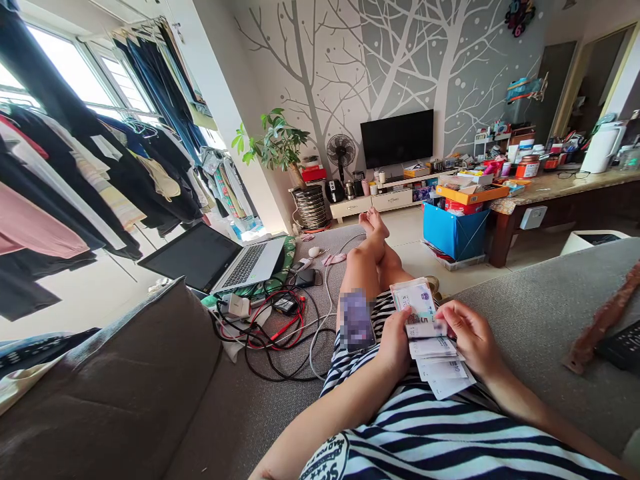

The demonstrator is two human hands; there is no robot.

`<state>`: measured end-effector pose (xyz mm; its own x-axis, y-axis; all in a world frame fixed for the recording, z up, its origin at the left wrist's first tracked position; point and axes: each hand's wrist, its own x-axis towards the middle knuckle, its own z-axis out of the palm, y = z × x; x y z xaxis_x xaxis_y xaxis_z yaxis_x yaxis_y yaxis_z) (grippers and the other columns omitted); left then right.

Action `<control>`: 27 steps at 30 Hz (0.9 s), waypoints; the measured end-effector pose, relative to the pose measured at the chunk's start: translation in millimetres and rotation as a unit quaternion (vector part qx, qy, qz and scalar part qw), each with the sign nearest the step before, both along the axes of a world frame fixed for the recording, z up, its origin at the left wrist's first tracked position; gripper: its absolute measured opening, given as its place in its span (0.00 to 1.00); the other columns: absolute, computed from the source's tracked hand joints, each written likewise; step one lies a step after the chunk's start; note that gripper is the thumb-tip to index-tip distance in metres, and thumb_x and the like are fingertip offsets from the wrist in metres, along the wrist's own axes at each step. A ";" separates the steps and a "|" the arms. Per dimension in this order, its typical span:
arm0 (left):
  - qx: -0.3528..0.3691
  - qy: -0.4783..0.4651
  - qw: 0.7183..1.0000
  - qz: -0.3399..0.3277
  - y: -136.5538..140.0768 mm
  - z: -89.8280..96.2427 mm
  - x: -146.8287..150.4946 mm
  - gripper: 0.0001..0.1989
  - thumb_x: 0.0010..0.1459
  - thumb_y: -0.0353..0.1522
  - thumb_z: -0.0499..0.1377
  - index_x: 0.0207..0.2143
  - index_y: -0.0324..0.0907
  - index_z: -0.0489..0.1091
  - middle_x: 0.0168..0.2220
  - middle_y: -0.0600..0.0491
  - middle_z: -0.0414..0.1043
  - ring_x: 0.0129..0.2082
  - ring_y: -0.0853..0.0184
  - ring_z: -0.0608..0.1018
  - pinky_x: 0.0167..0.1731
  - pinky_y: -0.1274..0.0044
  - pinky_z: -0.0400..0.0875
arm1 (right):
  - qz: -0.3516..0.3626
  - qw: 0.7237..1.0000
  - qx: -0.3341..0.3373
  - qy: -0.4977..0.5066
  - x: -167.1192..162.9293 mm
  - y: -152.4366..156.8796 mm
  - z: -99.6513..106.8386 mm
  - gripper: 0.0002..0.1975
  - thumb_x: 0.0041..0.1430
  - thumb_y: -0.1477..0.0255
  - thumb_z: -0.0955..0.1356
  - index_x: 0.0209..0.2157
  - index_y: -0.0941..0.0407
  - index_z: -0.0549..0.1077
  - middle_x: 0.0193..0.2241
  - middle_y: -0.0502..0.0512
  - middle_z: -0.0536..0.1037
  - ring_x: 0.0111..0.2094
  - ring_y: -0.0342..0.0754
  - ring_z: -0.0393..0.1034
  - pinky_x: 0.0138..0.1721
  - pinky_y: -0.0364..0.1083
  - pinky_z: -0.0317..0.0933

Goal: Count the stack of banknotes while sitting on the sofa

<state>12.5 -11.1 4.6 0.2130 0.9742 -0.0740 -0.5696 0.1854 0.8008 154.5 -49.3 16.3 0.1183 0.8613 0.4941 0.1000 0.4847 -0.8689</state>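
Note:
A stack of banknotes (413, 297) with a large 5 printed on the top one is held above my lap. My left hand (396, 339) is closed on its left side, with the thumb lying over the face of the notes. On the right side, my right hand (469, 333) has its fingers bent and pinched at the edge of a note. Several more notes (443, 370) fan downward below the stack, their backs pale. A phone (357, 321) with a blurred screen rests on my thigh, left of my left hand.
An open laptop (253, 263) stands on the sofa to the left. Tangled black, red and white cables (285, 333) lie beside it. A grey cushion (115, 360) is at near left. A remote control (623, 347) lies at far right. A blue box (455, 230) stands beside the cluttered table (550, 190).

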 end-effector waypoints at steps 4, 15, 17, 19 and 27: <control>-0.002 -0.031 1.000 -0.006 -4.1 6.1 1.9 0.21 0.43 0.42 0.71 0.36 0.36 0.80 0.35 0.43 0.83 0.45 0.49 0.82 0.50 0.64 0.73 | -0.015 1.000 -0.003 0.008 1.1 6.2 -4.4 0.26 0.67 0.47 0.65 0.25 0.53 0.69 0.18 0.48 0.67 0.22 0.45 0.62 0.25 0.44 0.58; -0.013 -0.010 1.000 0.000 -8.1 12.1 1.8 0.18 0.38 0.37 0.73 0.33 0.38 0.80 0.34 0.45 0.84 0.40 0.51 0.83 0.46 0.65 0.74 | -0.080 0.995 -0.048 -0.045 4.9 20.0 -11.7 0.28 0.59 0.42 0.68 0.23 0.53 0.69 0.19 0.48 0.69 0.23 0.47 0.62 0.25 0.44 0.57; -0.009 -0.009 1.000 0.001 -7.3 11.6 2.2 0.18 0.38 0.37 0.73 0.33 0.38 0.80 0.34 0.45 0.84 0.39 0.52 0.83 0.45 0.66 0.74 | -0.082 0.994 -0.045 -0.053 5.4 19.8 -12.3 0.28 0.60 0.43 0.68 0.24 0.53 0.69 0.20 0.49 0.70 0.23 0.47 0.62 0.25 0.44 0.57; -0.006 -0.011 1.000 0.002 -6.6 11.4 2.9 0.18 0.39 0.39 0.73 0.32 0.38 0.80 0.34 0.44 0.84 0.39 0.52 0.83 0.45 0.66 0.74 | -0.085 0.994 -0.040 -0.058 6.0 19.3 -13.0 0.27 0.61 0.44 0.67 0.24 0.53 0.69 0.19 0.48 0.69 0.23 0.47 0.62 0.25 0.44 0.57; -0.020 -0.027 0.999 0.017 -4.2 11.6 4.9 0.21 0.41 0.45 0.72 0.32 0.38 0.80 0.35 0.45 0.83 0.41 0.52 0.82 0.47 0.67 0.74 | -0.072 0.996 -0.025 -0.044 4.9 14.6 -14.4 0.23 0.64 0.48 0.67 0.27 0.53 0.70 0.22 0.49 0.70 0.24 0.47 0.62 0.27 0.44 0.58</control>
<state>17.4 -15.3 16.2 0.1837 0.9775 -0.1032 -0.6190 0.1966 0.7604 159.4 -34.8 1.9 0.2007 0.8622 0.4652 0.2433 0.4161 -0.8762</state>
